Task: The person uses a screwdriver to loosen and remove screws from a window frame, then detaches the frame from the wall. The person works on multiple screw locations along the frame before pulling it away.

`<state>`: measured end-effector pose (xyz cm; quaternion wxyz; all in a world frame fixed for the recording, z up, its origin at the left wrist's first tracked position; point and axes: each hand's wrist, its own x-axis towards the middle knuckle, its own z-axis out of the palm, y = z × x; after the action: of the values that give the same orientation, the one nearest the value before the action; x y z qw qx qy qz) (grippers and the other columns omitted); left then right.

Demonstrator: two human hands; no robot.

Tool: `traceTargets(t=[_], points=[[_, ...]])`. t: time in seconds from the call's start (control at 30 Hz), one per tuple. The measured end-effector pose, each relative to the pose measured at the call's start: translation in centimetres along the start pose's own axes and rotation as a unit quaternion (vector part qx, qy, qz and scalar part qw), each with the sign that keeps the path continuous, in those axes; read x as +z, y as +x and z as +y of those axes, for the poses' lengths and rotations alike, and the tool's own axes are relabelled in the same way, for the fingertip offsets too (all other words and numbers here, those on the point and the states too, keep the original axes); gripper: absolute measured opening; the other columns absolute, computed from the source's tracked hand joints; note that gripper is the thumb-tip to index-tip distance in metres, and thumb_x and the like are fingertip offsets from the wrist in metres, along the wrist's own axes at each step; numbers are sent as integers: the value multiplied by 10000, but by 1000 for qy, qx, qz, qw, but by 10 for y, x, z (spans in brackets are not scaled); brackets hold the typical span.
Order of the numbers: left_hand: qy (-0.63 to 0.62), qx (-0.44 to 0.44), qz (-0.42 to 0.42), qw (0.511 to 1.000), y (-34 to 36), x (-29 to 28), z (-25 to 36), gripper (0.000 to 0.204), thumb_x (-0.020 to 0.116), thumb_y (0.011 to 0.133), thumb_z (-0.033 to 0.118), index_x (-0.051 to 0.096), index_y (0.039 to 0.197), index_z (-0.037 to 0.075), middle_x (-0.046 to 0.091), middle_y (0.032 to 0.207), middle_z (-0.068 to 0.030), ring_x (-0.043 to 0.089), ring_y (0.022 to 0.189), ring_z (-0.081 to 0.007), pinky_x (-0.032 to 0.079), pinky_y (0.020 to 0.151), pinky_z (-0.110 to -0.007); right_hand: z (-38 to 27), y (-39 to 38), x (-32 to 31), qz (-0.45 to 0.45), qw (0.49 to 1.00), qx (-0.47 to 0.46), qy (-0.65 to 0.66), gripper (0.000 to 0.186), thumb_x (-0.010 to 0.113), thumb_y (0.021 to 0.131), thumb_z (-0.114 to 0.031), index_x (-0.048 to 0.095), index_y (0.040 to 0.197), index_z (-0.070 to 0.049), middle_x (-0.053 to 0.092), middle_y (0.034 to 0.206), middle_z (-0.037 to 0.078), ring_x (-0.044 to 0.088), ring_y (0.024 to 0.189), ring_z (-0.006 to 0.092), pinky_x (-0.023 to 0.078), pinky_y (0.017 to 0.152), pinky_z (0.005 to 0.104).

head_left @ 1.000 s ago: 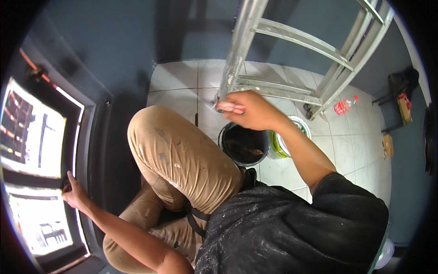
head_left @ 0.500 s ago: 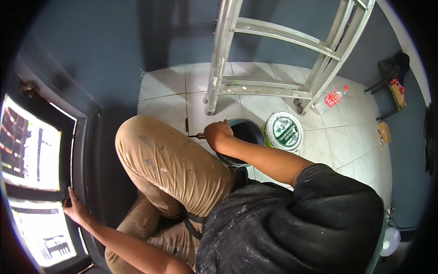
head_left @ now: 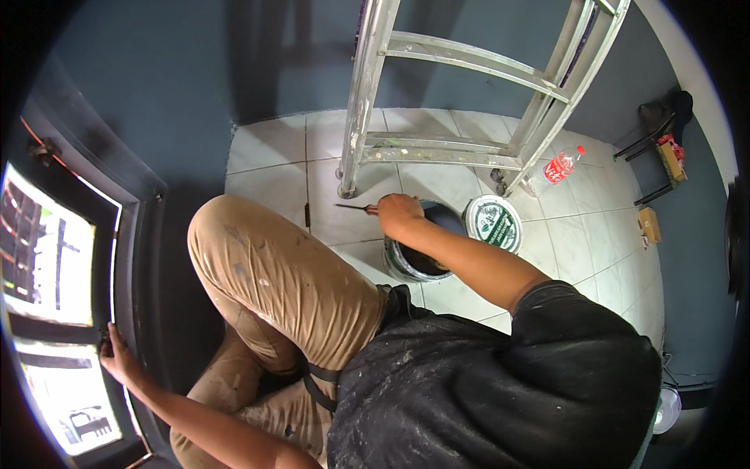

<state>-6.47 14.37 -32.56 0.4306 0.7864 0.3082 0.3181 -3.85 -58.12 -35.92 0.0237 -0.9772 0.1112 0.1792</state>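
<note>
My right hand [head_left: 400, 215] is closed round a slim tool [head_left: 351, 206] with a reddish-brown handle and a thin dark end pointing left; its exact kind I cannot make out. The hand is over the left part of a bucket [head_left: 412, 266] with a dark inside, and my forearm crosses above it. At the far left, my left hand [head_left: 119, 359] grips the edge of a dark-framed glazed panel [head_left: 105, 281]. One finger stretches up along the frame; the others are partly hidden near a small dark fitting.
Right of the bucket sits a white-lidded tub [head_left: 494, 224]. An aluminium ladder [head_left: 367, 102] stands before the dark wall. A red-labelled bottle [head_left: 559, 167], a small cardboard box [head_left: 648, 225] and a dark stool [head_left: 656, 156] are farther right. My bent knee [head_left: 223, 223] lies between my hands.
My right hand has risen slightly and shifted right with the slim tool, showing more of its thin end. More of the bucket's near side shows. My left hand stays at the frame.
</note>
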Motion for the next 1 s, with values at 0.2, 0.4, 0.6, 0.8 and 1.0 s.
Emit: traceTargets(t=[0.2, 0.4, 0.6, 0.8, 1.0], points=[[-3, 19, -10, 1000, -23, 8, 31, 560, 877, 925, 436, 765, 1073, -92, 744, 972, -96, 624, 833, -165, 509, 750, -329, 82, -8, -17, -10, 998, 66, -19, 269, 774, 880, -155, 807, 1135, -73, 792, 1189, 173, 758, 1153, 323, 613, 995, 423], [82, 1, -47, 996, 4, -3, 30, 676, 837, 919, 497, 765, 1156, -132, 737, 965, -119, 594, 813, -185, 494, 742, -367, 206, -13, 19, 6, 982, 178, -66, 507, 922, 703, -317, 791, 1097, -26, 794, 1141, 201, 766, 1130, 337, 622, 981, 428], [346, -80, -4, 935, -4, 19, 77, 1055, 730, 849, 797, 652, 1202, -194, 717, 1076, -319, 688, 1068, -387, 554, 990, -448, 302, -69, 75, 187, 975, 15, -117, 647, 872, 810, -454, 737, 1321, -80, 731, 1023, 228, 717, 964, 405, 574, 862, 534], [247, -101, 45, 963, -78, 18, 154, 1056, 811, 868, 608, 418, 1366, -235, 544, 1386, -454, 573, 1330, -558, 493, 1147, -535, 133, -121, -57, 352, 917, 3, 187, 323, 805, 965, -288, 690, 969, 14, 715, 862, 213, 711, 747, 341, 537, 700, 456], [193, -134, 48, 971, -80, 2, 174, 882, 787, 920, 536, 508, 1318, -200, 669, 1269, -413, 669, 1233, -516, 527, 1082, -515, -62, -97, -170, 204, 741, -221, 600, 259, 628, 1085, -203, 595, 1289, -47, 616, 954, -44, 531, 732, 55, 422, 595, 264]])
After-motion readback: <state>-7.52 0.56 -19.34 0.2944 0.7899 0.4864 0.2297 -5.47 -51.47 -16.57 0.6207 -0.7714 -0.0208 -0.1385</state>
